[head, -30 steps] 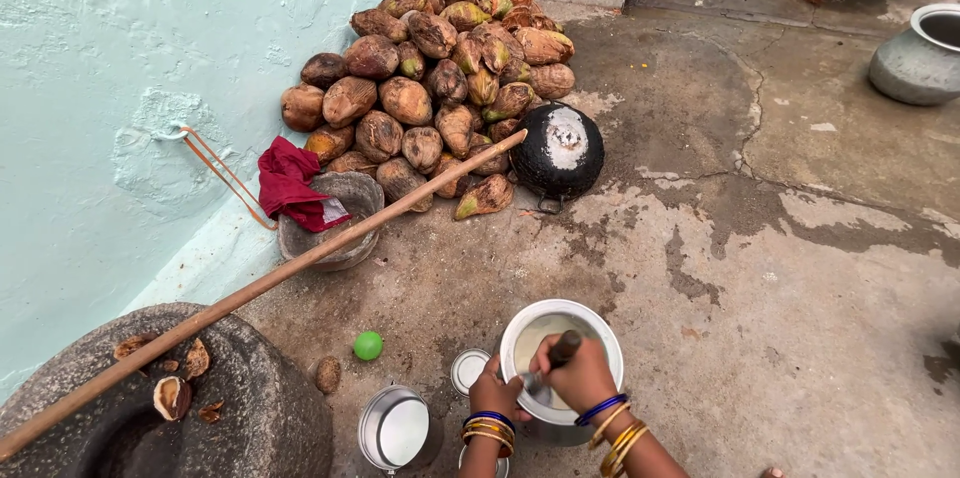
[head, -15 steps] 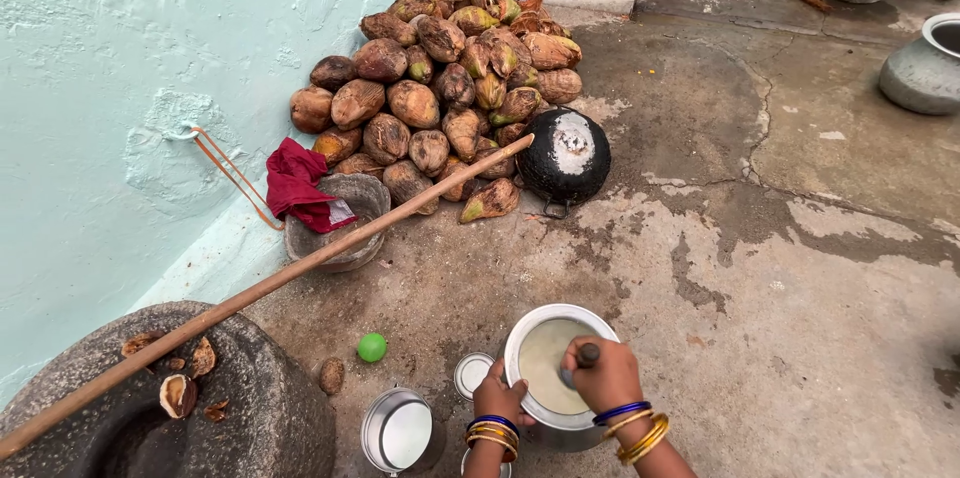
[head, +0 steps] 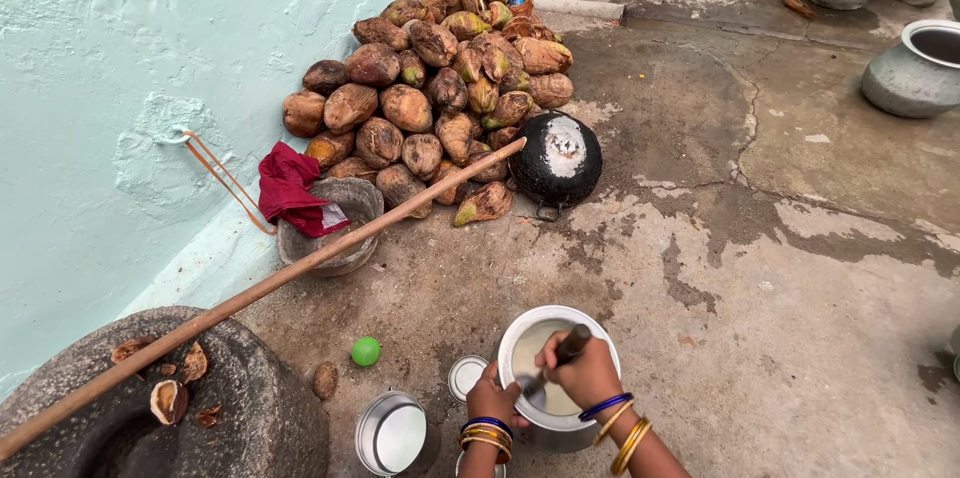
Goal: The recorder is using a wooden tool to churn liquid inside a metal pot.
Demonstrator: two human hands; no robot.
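Note:
A steel pot (head: 520, 333) of pale liquid stands on the concrete floor at the bottom centre. My right hand (head: 590, 371) is over the pot, closed around the dark handle of a ladle (head: 568, 346) dipped into the liquid. On the near left rim rests my left hand (head: 492, 400), gripping the pot. Both wrists carry blue and gold bangles.
A smaller steel vessel (head: 395, 433) and a round lid (head: 466, 375) lie left of the pot, with a green ball (head: 366, 351) beyond. A long wooden pole (head: 300, 263) slants over a stone grinder (head: 200, 418). A coconut pile (head: 440, 88), black pan (head: 556, 160) and grey bowl with red cloth (head: 335, 223) sit farther off.
The ladle handle has swung round inside the pot with my right hand, from upright to tilted toward the far right. My left hand stays on the rim.

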